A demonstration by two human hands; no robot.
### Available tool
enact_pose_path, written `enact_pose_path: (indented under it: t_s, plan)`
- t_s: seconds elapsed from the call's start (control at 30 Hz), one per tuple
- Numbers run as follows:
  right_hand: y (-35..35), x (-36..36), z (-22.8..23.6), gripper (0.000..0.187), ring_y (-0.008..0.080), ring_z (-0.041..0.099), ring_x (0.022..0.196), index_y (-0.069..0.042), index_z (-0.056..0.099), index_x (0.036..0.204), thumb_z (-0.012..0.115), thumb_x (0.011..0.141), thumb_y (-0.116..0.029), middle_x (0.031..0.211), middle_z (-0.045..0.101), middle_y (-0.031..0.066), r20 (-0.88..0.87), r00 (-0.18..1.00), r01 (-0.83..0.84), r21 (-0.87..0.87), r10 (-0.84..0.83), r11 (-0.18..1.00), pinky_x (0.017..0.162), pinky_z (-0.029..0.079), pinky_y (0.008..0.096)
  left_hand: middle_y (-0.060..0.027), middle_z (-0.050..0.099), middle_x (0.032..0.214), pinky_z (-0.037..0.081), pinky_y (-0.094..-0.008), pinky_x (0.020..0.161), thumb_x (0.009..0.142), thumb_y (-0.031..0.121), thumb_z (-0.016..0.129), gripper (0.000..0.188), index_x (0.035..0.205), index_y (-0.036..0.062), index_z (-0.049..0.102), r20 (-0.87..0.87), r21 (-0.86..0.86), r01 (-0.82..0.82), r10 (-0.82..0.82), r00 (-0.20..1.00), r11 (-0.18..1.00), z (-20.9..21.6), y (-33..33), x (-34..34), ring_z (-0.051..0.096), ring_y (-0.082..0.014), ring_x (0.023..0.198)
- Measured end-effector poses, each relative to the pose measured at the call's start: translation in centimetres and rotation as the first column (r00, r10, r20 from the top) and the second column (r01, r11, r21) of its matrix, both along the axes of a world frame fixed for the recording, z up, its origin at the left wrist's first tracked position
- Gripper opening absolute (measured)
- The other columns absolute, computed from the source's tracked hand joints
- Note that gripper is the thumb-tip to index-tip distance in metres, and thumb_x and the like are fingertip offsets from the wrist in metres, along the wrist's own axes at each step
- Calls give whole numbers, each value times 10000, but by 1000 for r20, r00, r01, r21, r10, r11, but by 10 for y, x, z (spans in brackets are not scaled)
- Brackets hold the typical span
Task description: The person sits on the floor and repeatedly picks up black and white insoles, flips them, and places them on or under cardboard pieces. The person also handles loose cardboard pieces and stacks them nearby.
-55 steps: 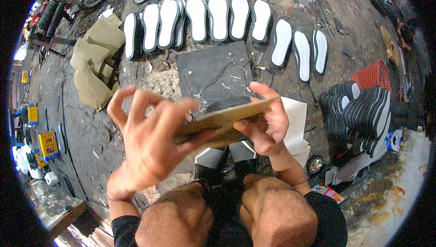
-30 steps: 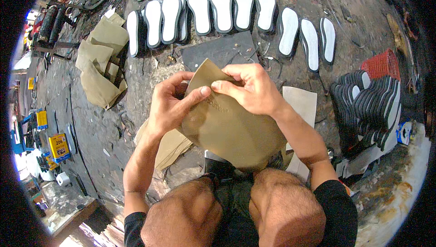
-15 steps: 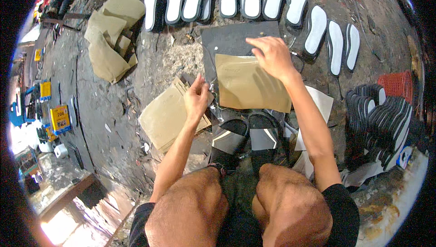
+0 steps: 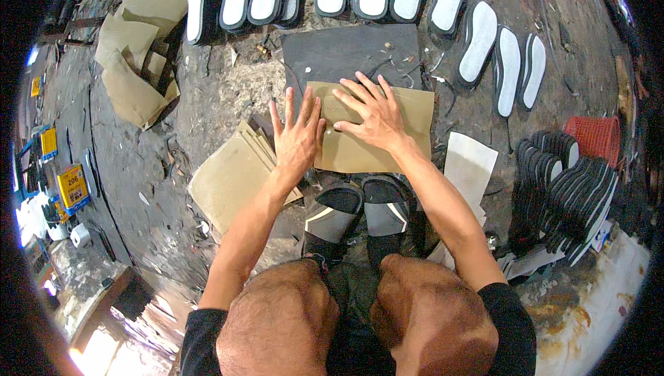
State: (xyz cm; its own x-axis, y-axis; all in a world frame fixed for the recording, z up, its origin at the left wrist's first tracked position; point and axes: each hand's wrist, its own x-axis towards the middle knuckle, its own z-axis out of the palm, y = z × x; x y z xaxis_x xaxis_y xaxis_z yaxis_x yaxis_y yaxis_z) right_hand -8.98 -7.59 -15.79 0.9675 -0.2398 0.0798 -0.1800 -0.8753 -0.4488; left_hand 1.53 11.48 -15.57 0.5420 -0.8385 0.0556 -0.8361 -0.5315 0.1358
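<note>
With right hand (image 4: pixel 375 121) splayed nearest the middle of brown sheet (image 4: pixel 370 159), laid lengthwise left-to-right over black mat (image 4: pixel 346 49), and left hand (image 4: pixel 297 143) spread at sheet's left edge, gripping nothing with either

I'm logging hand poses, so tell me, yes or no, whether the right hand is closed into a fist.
No, the right hand is spread open over the tan sheet, its fingers apart.
</note>
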Motion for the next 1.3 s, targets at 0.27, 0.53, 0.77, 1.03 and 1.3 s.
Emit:
enact_pose_path:
  t_s: [0.27,0.53,0.77,1.03,1.3]
  plan:
    - [-14,-8,11,571,326,170,1546,-461,658,1316,681,793,-692,1582,418,0,-36,998,46,-134,-51,990,1219,-23,660,-98,428,1573,87,-665,1215,1027,379,530,464,1451,194,555,1,37,72,-72,997,997,17,2,15,193,-379,1542]
    - [-31,-77,26,625,368,151,1546,-440,686,1289,728,729,-714,1598,390,70,-53,922,369,-187,-384,911,1182,-53,711,-183,420,1565,96,-661,1213,1021,424,530,463,1462,284,547,-14,73,-24,25,1000,997,19,-2,13,188,-415,1534]
    - [-26,-104,15,618,406,445,1368,-77,675,1296,741,858,-508,1448,539,190,116,696,655,299,-708,694,1148,334,518,-132,622,1225,492,-393,904,869,244,803,642,1406,2,550,-925,-53,-715,236,298,697,29,-30,6,607,-247,1035]
    - [-25,-130,76,290,136,642,972,-2,710,1146,773,911,-159,1092,731,72,-91,522,197,980,-848,16,910,483,297,-42,735,1097,517,-241,821,969,139,701,323,1261,3,678,-907,-76,-817,-380,-182,572,100,15,14,668,-110,961]
    - [-24,-107,207,214,147,674,839,-6,734,1006,789,873,-164,960,744,58,-38,572,113,993,-819,32,803,506,283,-11,733,1050,531,-267,777,987,207,695,311,1236,20,697,-912,-265,-835,-406,55,482,209,49,-7,654,-75,885]
